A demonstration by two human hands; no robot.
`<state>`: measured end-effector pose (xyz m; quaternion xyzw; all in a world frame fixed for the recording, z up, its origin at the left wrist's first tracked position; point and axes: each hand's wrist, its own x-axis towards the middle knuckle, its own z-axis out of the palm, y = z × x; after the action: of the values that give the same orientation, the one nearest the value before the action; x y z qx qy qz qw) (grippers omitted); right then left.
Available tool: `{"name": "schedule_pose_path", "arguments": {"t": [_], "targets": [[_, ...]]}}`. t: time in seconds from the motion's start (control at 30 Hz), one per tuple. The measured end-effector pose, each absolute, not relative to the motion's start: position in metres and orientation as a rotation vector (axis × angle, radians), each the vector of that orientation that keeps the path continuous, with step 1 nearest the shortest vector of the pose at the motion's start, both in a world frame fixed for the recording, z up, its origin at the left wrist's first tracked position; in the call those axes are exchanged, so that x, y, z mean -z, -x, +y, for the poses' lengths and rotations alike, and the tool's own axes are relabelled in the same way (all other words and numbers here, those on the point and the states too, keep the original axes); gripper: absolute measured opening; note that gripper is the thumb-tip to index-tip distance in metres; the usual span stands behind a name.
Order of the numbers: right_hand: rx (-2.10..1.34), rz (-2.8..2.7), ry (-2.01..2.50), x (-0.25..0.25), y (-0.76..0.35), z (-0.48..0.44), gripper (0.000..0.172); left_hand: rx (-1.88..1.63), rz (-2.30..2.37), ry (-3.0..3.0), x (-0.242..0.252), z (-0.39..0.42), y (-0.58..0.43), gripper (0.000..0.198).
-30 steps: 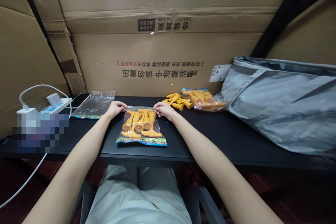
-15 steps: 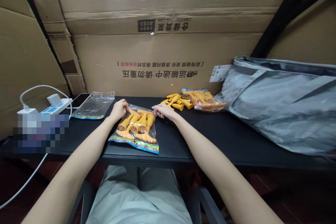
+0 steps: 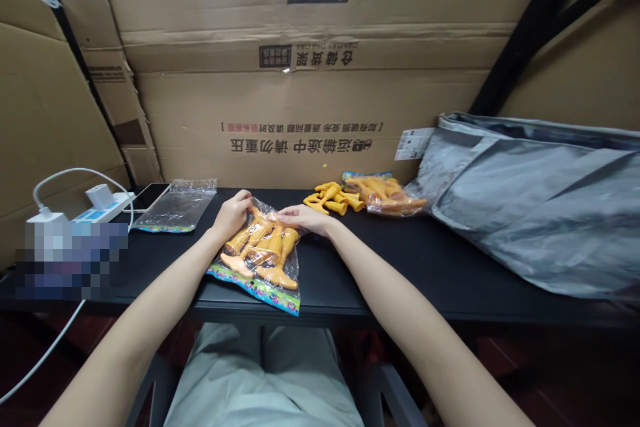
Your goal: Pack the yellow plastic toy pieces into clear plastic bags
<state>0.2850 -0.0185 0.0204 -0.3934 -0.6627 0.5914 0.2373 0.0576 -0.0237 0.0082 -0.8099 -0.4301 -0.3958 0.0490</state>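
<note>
A clear plastic bag (image 3: pixel 267 250) with a green, blue and pink printed edge holds several orange plastic pieces and lies near the front of the black table. My left hand (image 3: pixel 233 215) is closed on the bag's far left corner. At its far right side, my right hand (image 3: pixel 303 217) pinches the plastic film with thumb and fingers. Several loose orange pieces (image 3: pixel 334 197) lie beyond my right hand. Beside them is a second filled bag (image 3: pixel 385 195). A flat bag (image 3: pixel 177 205) rests to the left, with no pieces visible in it.
A large grey fabric bag (image 3: pixel 540 207) covers the right of the black table (image 3: pixel 400 267). At the left are a phone (image 3: pixel 150 196), a power strip (image 3: pixel 107 205) with white plugs and a cable, and a blurred item. Cardboard (image 3: pixel 300 100) stands behind.
My right hand has moved left and inward, closing on the bag's far edge. The bag's far side is gathered and narrower, and its printed edge sits slightly nearer me.
</note>
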Motion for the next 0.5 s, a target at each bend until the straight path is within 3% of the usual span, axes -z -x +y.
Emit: {"name": "schedule_pose_path", "arguments": {"t": [0.33, 0.5], "targets": [[-1.873, -1.494, 0.927, -0.023, -0.274, -0.023, 0.017, 1.423, -1.334, 2.347, -0.011, -0.019, -0.051, 0.025], [-1.706, -1.282, 0.883, -0.033, -0.289, -0.015, 0.006, 1.598, -1.383, 2.135, -0.010, -0.008, -0.026, 0.023]]}}
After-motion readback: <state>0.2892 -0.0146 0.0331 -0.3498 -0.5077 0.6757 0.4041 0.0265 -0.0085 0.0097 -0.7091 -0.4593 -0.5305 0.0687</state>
